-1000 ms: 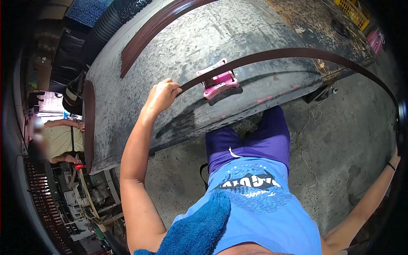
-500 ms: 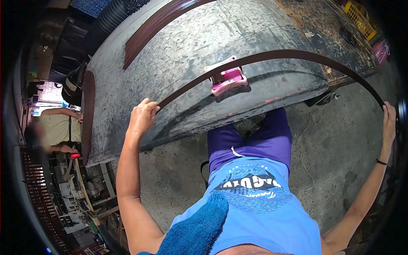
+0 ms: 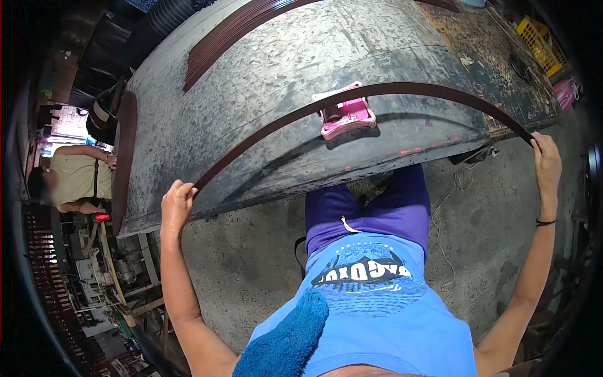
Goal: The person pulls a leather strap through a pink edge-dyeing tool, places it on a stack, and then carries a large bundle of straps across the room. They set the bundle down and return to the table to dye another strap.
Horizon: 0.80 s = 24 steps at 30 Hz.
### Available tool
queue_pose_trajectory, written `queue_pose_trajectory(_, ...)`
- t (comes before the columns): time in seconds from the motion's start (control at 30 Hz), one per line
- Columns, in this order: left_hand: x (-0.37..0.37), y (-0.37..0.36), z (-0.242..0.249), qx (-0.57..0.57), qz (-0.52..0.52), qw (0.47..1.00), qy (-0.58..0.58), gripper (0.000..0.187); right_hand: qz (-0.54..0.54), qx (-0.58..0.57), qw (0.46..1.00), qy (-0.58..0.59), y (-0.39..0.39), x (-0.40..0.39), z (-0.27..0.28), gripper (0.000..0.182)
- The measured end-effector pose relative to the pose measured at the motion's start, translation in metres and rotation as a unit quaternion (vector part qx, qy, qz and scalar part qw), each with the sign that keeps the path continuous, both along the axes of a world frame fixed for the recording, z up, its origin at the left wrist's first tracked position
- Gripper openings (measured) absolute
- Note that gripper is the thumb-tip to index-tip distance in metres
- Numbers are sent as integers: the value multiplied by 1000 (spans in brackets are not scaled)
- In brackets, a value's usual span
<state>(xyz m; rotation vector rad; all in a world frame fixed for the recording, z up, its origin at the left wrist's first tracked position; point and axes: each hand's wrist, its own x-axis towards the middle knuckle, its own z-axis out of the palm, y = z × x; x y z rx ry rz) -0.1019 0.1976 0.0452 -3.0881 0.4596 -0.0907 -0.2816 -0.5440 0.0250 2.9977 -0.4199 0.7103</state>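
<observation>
As the arms spread wider, left hand (image 3: 178,202) and right hand (image 3: 545,158) grip clamped on brown strip (image 3: 377,90) ends.

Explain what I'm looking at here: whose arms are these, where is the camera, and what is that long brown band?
No machine here: a person wears one camera on the head, looking down, so you see their own blue shirt, purple shorts and both arms. The wide lens bends everything, so straight edges look curved. The left hand grips one end of a long, thin brown strip, and the right hand grips the other end. The strip spans a worn grey metal table and runs through a small pink tool that sits on it. More brown strips lie stacked at the table's far side. A blue towel hangs over the shoulder. Another person works in the background on the left.
</observation>
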Motion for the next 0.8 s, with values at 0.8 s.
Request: queue_pose_trajectory(0.8,-145,250,7,90,247,961,-85,19,266,38,961,63,169,191,-31,16)
